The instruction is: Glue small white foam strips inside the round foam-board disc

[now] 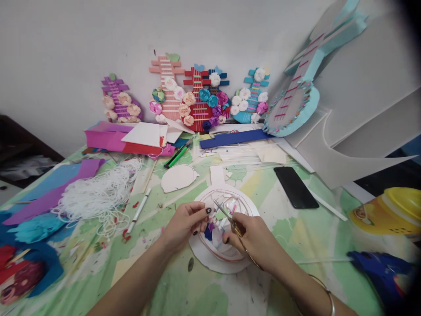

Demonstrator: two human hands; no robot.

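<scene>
From over here I can see the right hand [251, 239] with its fingers closed around the gold-coloured handles of the scissors [234, 223], blades pointing up and away, over the scraps. The left hand [184, 224] is just beside them, thumb and fingertips drawn together; I can't tell whether anything small is caught between them. Both hands are over the white disc [197, 259], which lies near the middle of the worktop [184, 289], and inside the reddish ring on it sits a jumble of colourful scraps [219, 232].

Behind the disc there's a pale oval cutout [179, 177], and past that a green cutter [179, 153]. Over on the left is a big tangle of white cord [98, 193], with a white marker [140, 210] just beside it. To the right a black phone [296, 188] lies flat, then a yellow container [388, 210] and, nearer the person, a blue tool [379, 276], blurred at the edge of the view. Along the wall [82, 44] stands a row of little guitar shapes [200, 109] trimmed with paper flowers, and a larger pale-blue one [297, 96] leans at the right, its neck tilted up
</scene>
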